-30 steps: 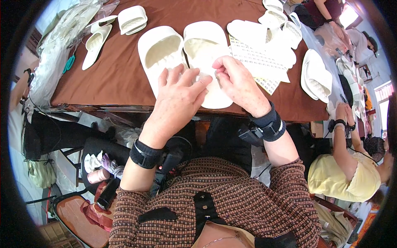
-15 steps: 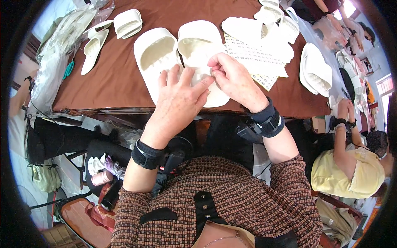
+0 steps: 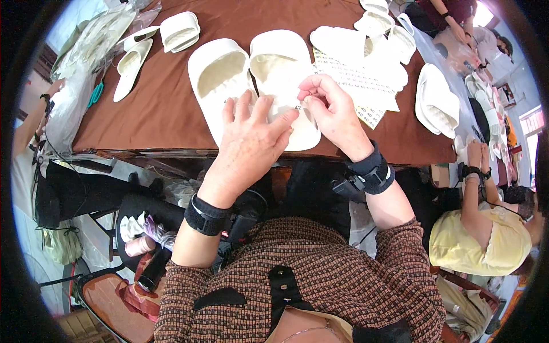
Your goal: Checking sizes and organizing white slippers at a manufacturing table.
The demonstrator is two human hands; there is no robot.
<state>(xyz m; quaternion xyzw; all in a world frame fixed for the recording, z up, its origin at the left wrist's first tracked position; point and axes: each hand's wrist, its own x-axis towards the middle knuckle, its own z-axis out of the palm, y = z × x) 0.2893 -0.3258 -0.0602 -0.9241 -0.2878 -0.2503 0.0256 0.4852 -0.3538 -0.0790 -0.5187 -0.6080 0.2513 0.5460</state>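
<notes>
A pair of white slide slippers lies side by side near the table's front edge, the left slipper (image 3: 213, 62) touching the right slipper (image 3: 280, 47). My left hand (image 3: 247, 134) lies across the heel parts of both, its fingers spread and holding nothing. Over the right slipper's outer edge, my right hand (image 3: 337, 114) has thumb and forefinger pinched together; anything between them is too small to make out. Small dark printed marks show on both insoles beside my fingers. White and yellow sheets of printed stickers (image 3: 360, 86) lie just right of the pair, partly over another white slipper.
More white slippers (image 3: 179, 32) rest at the back left, and a stacked pair (image 3: 437, 100) lies at the right. Clear plastic bags (image 3: 86, 74) hang over the left edge by teal-handled scissors (image 3: 96, 94). A person in yellow (image 3: 483, 237) sits at the right.
My right hand has drawn slightly right, off the right slipper's insole, uncovering a printed mark there. My left hand stays spread on the pair.
</notes>
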